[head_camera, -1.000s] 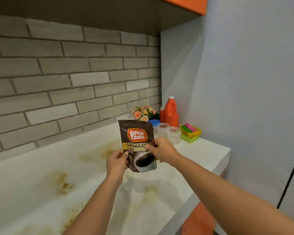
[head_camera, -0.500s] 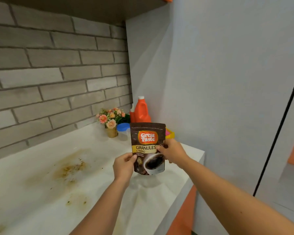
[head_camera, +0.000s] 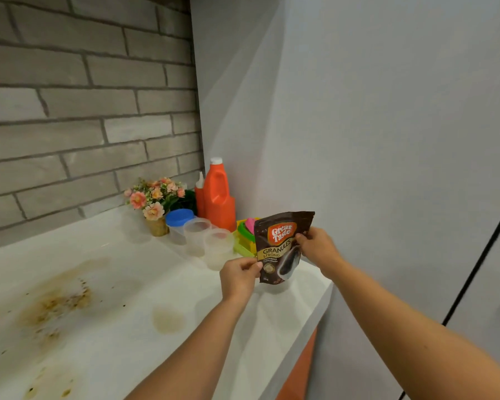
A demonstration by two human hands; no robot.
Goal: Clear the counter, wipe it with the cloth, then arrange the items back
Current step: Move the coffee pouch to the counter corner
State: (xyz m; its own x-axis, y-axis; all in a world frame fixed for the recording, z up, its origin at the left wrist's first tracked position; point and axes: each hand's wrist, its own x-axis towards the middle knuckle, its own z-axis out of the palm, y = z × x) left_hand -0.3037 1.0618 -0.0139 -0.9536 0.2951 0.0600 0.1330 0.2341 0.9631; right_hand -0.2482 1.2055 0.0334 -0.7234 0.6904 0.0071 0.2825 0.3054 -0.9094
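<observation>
Hands: you are pinching the coffee pouch [head_camera: 280, 241] upright, left hand [head_camera: 238, 274] low, right hand [head_camera: 315, 248] at its side.
Pouch: hovering right of the orange jug [head_camera: 218, 197], probably joining items parked there.
Mess: brown stains [head_camera: 61, 304] are lying left of the jug, unwiped.

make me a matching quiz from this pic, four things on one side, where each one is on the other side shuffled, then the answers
Things
1 coffee pouch
2 orange jug
3 flowers
4 brown stain

Places
a in the corner where the two walls meet
b on the bare counter, near left
c held up between the left hand and right hand
d in a small pot by the brick wall

Pairs: 1-c, 2-a, 3-d, 4-b
</observation>
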